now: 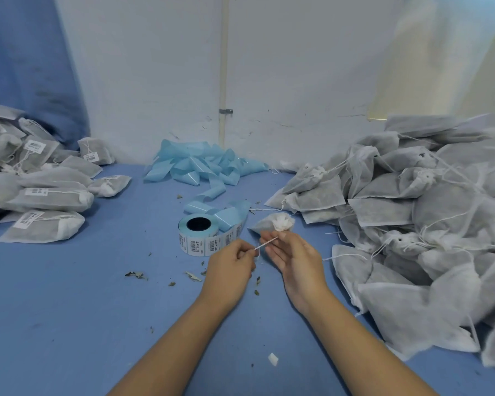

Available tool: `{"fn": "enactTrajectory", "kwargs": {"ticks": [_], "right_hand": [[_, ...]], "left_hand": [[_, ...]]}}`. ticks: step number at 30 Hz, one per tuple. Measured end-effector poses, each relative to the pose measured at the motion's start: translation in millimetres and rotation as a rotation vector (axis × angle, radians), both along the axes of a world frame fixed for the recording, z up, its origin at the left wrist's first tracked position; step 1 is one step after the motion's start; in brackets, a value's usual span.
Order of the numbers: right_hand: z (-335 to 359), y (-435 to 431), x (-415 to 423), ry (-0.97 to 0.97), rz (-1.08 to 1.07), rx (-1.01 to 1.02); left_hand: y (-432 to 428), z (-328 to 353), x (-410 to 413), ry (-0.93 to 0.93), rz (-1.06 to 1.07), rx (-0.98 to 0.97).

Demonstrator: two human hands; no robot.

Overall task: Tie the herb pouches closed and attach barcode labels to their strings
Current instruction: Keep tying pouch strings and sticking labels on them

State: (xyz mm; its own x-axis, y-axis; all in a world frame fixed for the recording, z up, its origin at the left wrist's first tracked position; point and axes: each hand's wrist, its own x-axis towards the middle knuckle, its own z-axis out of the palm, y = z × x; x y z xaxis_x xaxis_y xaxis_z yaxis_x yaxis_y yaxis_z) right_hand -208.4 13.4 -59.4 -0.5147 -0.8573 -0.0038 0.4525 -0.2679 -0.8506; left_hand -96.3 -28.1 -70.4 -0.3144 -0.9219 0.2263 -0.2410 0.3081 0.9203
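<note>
Currently the left hand (231, 262) pinches one end of the string (266, 243) between thumb and fingertips; the right hand (293, 257) has fingers loosely spread, fingertips on the other end right at the pouch (272, 222). The string runs taut between the hands. The pouch lies on the blue table (69, 310), neck bunched, just beside the label roll (202, 234).

Risks, my read:
- thin cord is slippery; the pinch may slip and the knot stay loose
- hard tug could tear the soft non-woven fabric or spill leaf
- loose herb crumbs (136, 274) could foul the label adhesive

Materials: fuzzy translucent pouches; glossy blue liner ribbon (203, 167), curled. Labelled pile (40, 190) left, unlabelled pile (412, 210) right.
</note>
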Motion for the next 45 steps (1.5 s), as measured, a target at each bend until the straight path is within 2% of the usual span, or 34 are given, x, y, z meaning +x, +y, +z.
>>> {"fn": "enactTrajectory", "kwargs": {"ticks": [2,3,7,10,14,17,20,27,35,45], "right_hand": [[-1.1,0.2,-0.8,0.052,-0.007,0.018],[-2.4,-0.4,-0.2,0.147,-0.033,0.047],[-5.5,2.4,1.6,0.752,-0.159,0.173],[-7.1,4.8,2.5,1.097,-0.255,0.243],[-7.5,5.5,5.6,1.342,-0.270,0.355],[-8.3,8.1,7.2,1.468,-0.260,0.359],[-6.4,10.1,11.3,1.515,-0.251,0.278],[-4.6,11.9,14.1,1.551,-0.188,0.243],[-4.0,14.6,13.7,1.441,-0.274,0.127],[-7.5,12.7,12.4,1.399,-0.411,0.048]], "left_hand": [[-3.0,0.4,2.6,-0.060,0.030,-0.068],[-4.4,0.7,4.5,-0.095,0.057,-0.115],[-9.1,-0.3,9.6,-0.161,0.136,-0.256],[-4.7,-1.5,8.8,-0.250,0.151,-0.388],[6.7,-0.4,6.7,-0.351,0.107,-0.646],[5.2,-0.8,5.5,-0.284,0.021,-0.645],[1.7,2.7,6.4,-0.062,-0.089,-0.491],[0.6,7.2,6.3,0.148,-0.101,-0.281],[2.9,7.0,7.1,0.158,-0.098,-0.223],[2.4,4.7,7.2,0.092,-0.151,-0.305]]}}
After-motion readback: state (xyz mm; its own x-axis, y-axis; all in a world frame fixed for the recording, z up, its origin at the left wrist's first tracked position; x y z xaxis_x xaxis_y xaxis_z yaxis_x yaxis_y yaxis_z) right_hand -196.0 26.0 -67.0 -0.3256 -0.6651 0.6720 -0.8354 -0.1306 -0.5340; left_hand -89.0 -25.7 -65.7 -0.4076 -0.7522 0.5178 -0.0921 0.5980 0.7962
